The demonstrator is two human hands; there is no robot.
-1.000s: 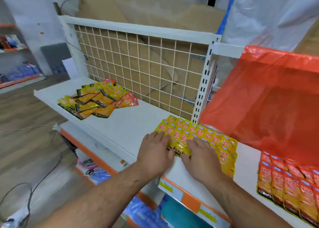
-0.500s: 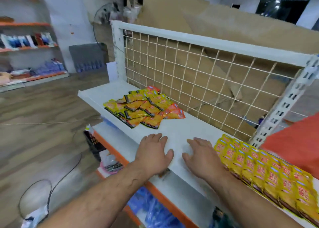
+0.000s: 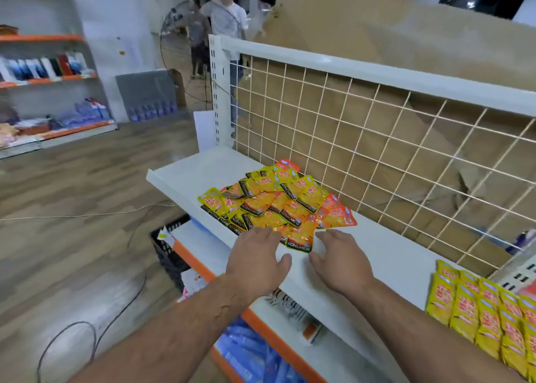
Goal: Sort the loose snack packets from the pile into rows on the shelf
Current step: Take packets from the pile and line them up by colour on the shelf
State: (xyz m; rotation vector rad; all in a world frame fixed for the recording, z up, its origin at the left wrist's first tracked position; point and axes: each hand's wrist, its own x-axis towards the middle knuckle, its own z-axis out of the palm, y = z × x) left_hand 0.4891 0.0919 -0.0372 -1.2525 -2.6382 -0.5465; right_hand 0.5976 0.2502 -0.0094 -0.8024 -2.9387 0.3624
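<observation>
Hovering at the near edge of the pile (image 3: pixel 275 203), both hands held nothing: left hand (image 3: pixel 258 259) flat with fingers spread, right hand (image 3: pixel 342 262) loosely open just beside it. The pile sat at the left end of the shelf (image 3: pixel 391 255). Packets looked light, limp and glossy, probably slippery: pinch a sealed edge, or slide several together. Sorted rows (image 3: pixel 487 316) lay well apart, to the right. Black crate (image 3: pixel 166 249) below: contents unclear.

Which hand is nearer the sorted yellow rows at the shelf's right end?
Right. The right hand is left of the sorted rows, bare shelf between; the left hand is farther left, at the front edge of the loose pile.
</observation>
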